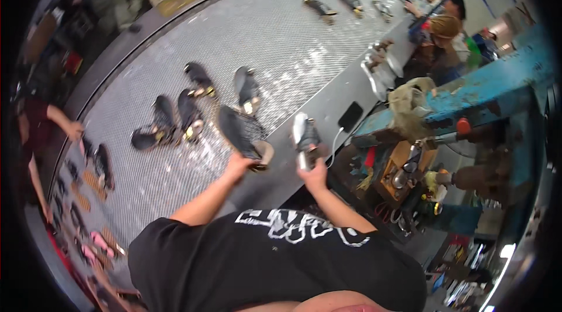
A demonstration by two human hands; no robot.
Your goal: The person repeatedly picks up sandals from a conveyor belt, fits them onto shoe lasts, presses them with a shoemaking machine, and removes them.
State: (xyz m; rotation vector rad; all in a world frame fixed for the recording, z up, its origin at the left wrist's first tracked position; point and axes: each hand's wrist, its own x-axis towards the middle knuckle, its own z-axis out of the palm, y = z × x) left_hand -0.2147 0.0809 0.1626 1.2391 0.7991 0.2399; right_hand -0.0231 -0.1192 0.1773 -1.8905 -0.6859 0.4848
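My left hand [240, 167] is closed round the heel end of a black textured shoe [239, 129], which has a tan opening and is tilted over the belt. In my right hand [315, 175] is a dark shoe [308, 136] with a white, shiny part along one side; its exact make-up is blurred. The two shoes are apart. Just beyond my left hand, several black shoes lie on the metal mesh belt [140, 189], among them one upright-pointing shoe [246, 86] and a darker shoe [199, 76].
A black phone [350, 116] with a white cable rests on the grey metal ledge [333, 101]. Right of it stands a worn blue machine frame [462, 101] with a wooden box [404, 165] of tools. Co-workers [445, 31] [44, 130] are at both sides. More shoes [351, 4] lie far off.
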